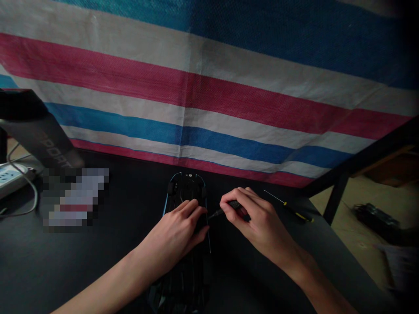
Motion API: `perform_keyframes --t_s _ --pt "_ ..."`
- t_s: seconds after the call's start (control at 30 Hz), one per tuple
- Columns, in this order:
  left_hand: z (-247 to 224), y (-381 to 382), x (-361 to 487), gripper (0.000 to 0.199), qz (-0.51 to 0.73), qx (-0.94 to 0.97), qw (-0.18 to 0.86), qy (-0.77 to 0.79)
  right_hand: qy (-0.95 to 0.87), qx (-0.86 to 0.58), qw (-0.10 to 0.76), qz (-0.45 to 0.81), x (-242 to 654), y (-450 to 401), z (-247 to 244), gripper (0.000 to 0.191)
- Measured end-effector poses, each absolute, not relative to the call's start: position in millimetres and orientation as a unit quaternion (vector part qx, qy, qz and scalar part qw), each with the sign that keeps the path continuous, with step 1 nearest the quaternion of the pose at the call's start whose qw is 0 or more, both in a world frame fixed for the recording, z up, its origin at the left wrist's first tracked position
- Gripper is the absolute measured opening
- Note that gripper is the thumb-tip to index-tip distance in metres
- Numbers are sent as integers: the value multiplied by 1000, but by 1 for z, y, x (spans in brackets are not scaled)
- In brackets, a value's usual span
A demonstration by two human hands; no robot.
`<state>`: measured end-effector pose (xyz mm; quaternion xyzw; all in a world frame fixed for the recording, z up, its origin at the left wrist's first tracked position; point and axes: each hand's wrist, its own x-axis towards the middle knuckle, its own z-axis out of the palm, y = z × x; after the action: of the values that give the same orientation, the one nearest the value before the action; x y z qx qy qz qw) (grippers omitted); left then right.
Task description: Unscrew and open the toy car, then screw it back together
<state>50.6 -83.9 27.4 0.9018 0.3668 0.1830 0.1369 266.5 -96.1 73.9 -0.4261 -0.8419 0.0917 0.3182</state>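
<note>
A dark toy car with blue edges lies upside down on the black table, its underside facing up. My left hand is over the car's middle, fingers bent and gripping it near its right edge. The fingertips partly hide what they press on. Closed in a pinch, my right hand holds a black-handled screwdriver. Its thin tip points left and reaches the car's right edge, close to my left fingertips. Whether the tip touches the car I cannot tell.
A second screwdriver, yellow and black, lies on the table to the right. At left stand a grey bottle and a white power strip with a cable. A striped sheet hangs behind the table.
</note>
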Motion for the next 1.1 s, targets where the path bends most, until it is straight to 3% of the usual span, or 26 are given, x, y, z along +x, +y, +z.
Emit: perform_keyframes --t_s 0.23,0.37,0.5,0.63,1.0,1.1 --pt "24 -84 50 26 188 901 136 367 -861 -425 278 39 260 -95 81 6" --pt "25 -84 50 23 188 903 127 365 -873 -418 250 35 256 -95 87 25" --pt "25 -84 51 21 185 909 109 357 -867 -435 241 35 255 -90 89 15" --pt "25 -85 50 21 187 907 108 361 -875 -422 234 35 253 -86 88 30" --pt "26 -84 49 24 190 905 119 361 -854 -449 255 66 252 -87 92 14" --pt "26 -85 49 24 190 904 120 363 -860 -433 258 76 255 -86 94 23"
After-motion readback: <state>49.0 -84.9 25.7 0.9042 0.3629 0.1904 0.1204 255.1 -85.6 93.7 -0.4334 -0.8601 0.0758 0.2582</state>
